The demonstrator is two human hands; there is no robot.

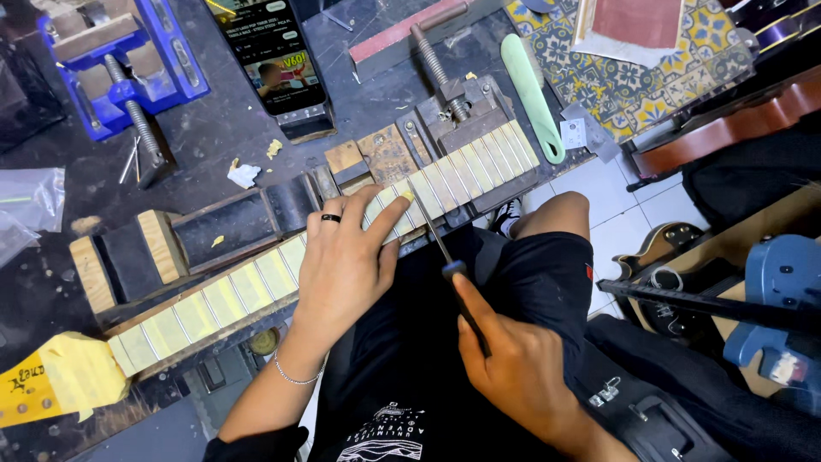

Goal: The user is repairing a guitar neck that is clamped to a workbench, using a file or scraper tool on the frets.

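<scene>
A guitar neck (248, 287) with taped frets lies clamped across the workbench edge, running from lower left to upper right. My left hand (346, 261) presses flat on it near its middle, a black ring on one finger and a thin bracelet at the wrist. My right hand (513, 368) grips the dark handle of a slim file (432, 231), forefinger stretched along it. The file's tip rests on a fret just beside my left fingertips.
A blue vise (120, 60) stands at the back left, a phone (274, 56) leans behind the neck, and a pale green strip (530, 90) lies at the right. Wooden blocks (158, 248) support the neck. Guitar bodies (770, 291) sit on the floor at right.
</scene>
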